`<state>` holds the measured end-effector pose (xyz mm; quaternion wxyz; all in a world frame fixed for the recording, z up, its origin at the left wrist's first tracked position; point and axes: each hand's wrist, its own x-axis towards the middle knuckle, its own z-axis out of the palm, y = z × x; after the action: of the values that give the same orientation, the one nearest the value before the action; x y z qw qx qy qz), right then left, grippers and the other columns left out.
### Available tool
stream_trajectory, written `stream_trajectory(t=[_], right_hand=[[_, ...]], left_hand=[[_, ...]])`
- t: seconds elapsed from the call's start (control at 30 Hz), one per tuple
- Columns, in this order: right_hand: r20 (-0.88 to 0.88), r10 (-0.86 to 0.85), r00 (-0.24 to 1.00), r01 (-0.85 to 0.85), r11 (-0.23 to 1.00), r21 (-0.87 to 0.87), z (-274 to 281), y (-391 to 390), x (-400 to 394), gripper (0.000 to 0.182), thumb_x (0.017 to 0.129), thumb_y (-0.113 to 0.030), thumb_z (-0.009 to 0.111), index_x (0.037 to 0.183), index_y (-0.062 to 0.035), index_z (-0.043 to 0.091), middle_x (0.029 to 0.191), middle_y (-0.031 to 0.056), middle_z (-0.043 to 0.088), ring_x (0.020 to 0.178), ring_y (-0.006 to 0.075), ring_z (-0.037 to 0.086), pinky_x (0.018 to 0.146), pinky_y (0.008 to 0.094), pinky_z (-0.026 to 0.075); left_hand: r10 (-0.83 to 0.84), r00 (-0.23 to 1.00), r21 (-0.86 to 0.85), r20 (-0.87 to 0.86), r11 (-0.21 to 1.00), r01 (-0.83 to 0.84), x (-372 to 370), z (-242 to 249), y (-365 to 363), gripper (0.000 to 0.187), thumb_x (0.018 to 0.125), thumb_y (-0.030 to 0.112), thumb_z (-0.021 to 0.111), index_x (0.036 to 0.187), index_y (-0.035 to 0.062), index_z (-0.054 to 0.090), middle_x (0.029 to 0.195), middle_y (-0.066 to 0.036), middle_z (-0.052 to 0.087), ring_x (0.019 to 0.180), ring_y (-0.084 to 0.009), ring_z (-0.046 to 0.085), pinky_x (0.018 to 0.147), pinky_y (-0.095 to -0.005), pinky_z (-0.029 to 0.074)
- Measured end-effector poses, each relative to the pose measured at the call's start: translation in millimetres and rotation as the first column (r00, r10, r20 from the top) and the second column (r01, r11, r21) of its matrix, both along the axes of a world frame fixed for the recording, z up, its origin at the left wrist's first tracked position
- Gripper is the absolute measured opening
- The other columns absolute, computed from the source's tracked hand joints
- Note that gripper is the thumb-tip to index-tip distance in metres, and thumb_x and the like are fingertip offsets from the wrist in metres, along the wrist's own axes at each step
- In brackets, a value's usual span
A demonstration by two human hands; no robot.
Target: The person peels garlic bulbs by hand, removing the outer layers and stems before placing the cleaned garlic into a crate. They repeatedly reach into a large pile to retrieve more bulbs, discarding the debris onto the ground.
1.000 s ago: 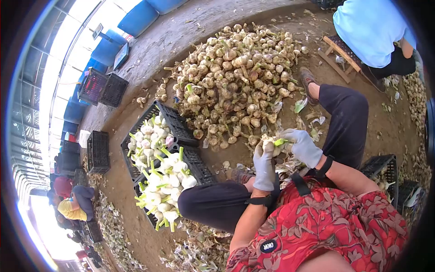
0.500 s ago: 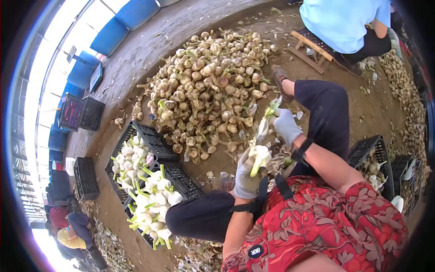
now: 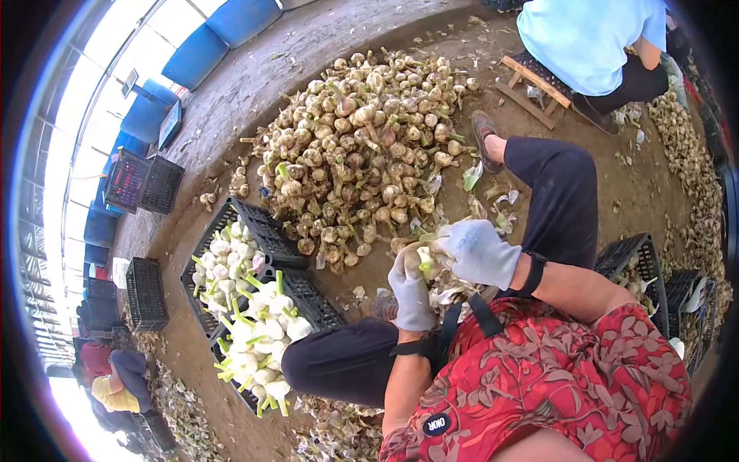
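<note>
A garlic bulb (image 3: 426,260) with a cut green stem is between my gloved hands, mostly hidden by the fingers. My left hand (image 3: 412,291) is closed around it from the left. From the other side my right hand (image 3: 479,251) presses curled fingers against the same bulb. Both gloves are pale grey. Loose husks (image 3: 450,291) lie just below the hands. A large heap of unpeeled garlic (image 3: 362,146) lies on the ground beyond them. To the left, peeled white garlic bulbs (image 3: 262,335) with green stems fill black crates (image 3: 265,227).
A person in a light blue shirt (image 3: 589,42) sits at upper right by a wooden stool (image 3: 536,81). Another crate (image 3: 635,266) stands at my right. Husk litter (image 3: 339,431) covers ground below my knee. Stacked crates (image 3: 146,292) and blue barrels (image 3: 192,58) line the left.
My right hand has come back down from the leafy strip it was pulling and now meets my left at the bulb. A pale green leaf now lies on the ground near my shoe.
</note>
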<state>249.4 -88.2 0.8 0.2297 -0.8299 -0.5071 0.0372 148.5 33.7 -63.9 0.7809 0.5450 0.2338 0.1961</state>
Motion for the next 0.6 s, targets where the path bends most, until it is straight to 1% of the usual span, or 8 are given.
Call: stream_trajectory(t=[0.1, 0.2, 0.23, 0.3, 0.4, 0.43, 0.53, 0.6], right_hand=[[0.036, -0.012, 0.999, 0.013, 1.0, -0.023, -3, 3, -2, 0.011, 0.076, -0.016, 0.064, 0.085, -0.0097, 0.065, 0.081, 0.0109, 0.06, 0.079, 0.0315, 0.064, 0.07, 0.0415, 0.05], [-0.133, -0.081, 0.988, 0.099, 0.985, 0.138, -4, 7, -3, 0.013, 0.08, -0.015, 0.062, 0.089, -0.0063, 0.065, 0.086, 0.0135, 0.062, 0.081, 0.033, 0.064, 0.071, 0.0412, 0.05], [-0.274, -0.125, 0.953, 0.175, 0.971, 0.165, -5, 8, 0, 0.013, 0.08, -0.011, 0.062, 0.091, -0.0049, 0.064, 0.087, 0.0136, 0.063, 0.08, 0.0316, 0.064, 0.07, 0.04, 0.05], [-0.542, -0.184, 0.82, 0.327, 0.928, 0.179, -9, 11, 12, 0.016, 0.079, -0.004, 0.061, 0.095, -0.002, 0.063, 0.088, 0.0138, 0.063, 0.077, 0.0289, 0.063, 0.07, 0.0377, 0.05], [-0.497, -0.196, 0.845, 0.303, 0.942, 0.145, -6, 8, 19, 0.019, 0.081, -0.002, 0.059, 0.1, 0.0001, 0.062, 0.093, 0.0155, 0.064, 0.08, 0.0262, 0.064, 0.071, 0.035, 0.05], [-0.491, -0.136, 0.861, 0.262, 0.944, 0.199, 1, 4, 15, 0.022, 0.08, -0.004, 0.061, 0.102, -0.0015, 0.063, 0.096, 0.0156, 0.064, 0.084, 0.0292, 0.065, 0.072, 0.036, 0.051], [-0.246, -0.028, 0.969, 0.067, 0.986, 0.151, 13, -1, 4, 0.023, 0.08, -0.008, 0.064, 0.102, -0.0023, 0.064, 0.096, 0.0147, 0.065, 0.084, 0.0335, 0.064, 0.073, 0.0382, 0.052], [-0.132, -0.048, 0.99, 0.057, 0.996, 0.067, 14, 1, -7, 0.019, 0.078, -0.014, 0.064, 0.095, -0.0061, 0.065, 0.09, 0.0112, 0.064, 0.081, 0.0332, 0.064, 0.069, 0.0408, 0.052]], left_hand=[[-0.028, 1.0, -0.055, -0.008, 0.998, 0.028, -3, 5, -1, 0.043, 0.097, 0.039, 0.053, 0.106, -0.0013, 0.063, 0.085, -0.003, 0.065, 0.069, -0.0081, 0.06, 0.057, -0.0207, 0.046], [-0.068, 0.997, -0.116, -0.037, 0.991, 0.063, -3, 6, 5, 0.046, 0.097, 0.042, 0.049, 0.108, -0.0007, 0.063, 0.081, -0.003, 0.064, 0.062, -0.007, 0.056, 0.05, -0.0193, 0.041], [-0.079, 0.997, -0.123, -0.028, 0.99, 0.075, -3, 9, 5, 0.046, 0.098, 0.042, 0.049, 0.109, -0.0005, 0.062, 0.081, -0.003, 0.063, 0.06, -0.007, 0.056, 0.049, -0.0193, 0.04], [-0.097, 0.995, -0.141, -0.011, 0.986, 0.094, -3, 17, 4, 0.047, 0.098, 0.043, 0.047, 0.111, -0.0002, 0.061, 0.08, -0.003, 0.063, 0.058, -0.007, 0.055, 0.047, -0.0193, 0.039], [-0.107, 0.994, -0.185, 0.008, 0.977, 0.107, -4, 14, 4, 0.049, 0.099, 0.044, 0.045, 0.114, -0.0009, 0.06, 0.083, -0.002, 0.063, 0.058, -0.0059, 0.053, 0.046, -0.0188, 0.037], [-0.093, 0.996, -0.133, 0.005, 0.987, 0.093, -3, 13, 4, 0.049, 0.099, 0.043, 0.045, 0.115, -0.0012, 0.059, 0.086, -0.003, 0.064, 0.062, -0.0066, 0.055, 0.049, -0.0192, 0.039], [-0.052, 0.999, 0.016, 0.005, 0.999, 0.052, 0, 5, 5, 0.048, 0.099, 0.041, 0.046, 0.117, -0.0021, 0.059, 0.096, -0.006, 0.064, 0.075, -0.0091, 0.058, 0.061, -0.0215, 0.046], [-0.035, 0.999, 0.101, 0.01, 0.994, 0.034, 2, -4, 6, 0.047, 0.099, 0.039, 0.048, 0.119, -0.0026, 0.058, 0.104, -0.007, 0.063, 0.087, -0.0113, 0.06, 0.073, -0.0244, 0.049]])
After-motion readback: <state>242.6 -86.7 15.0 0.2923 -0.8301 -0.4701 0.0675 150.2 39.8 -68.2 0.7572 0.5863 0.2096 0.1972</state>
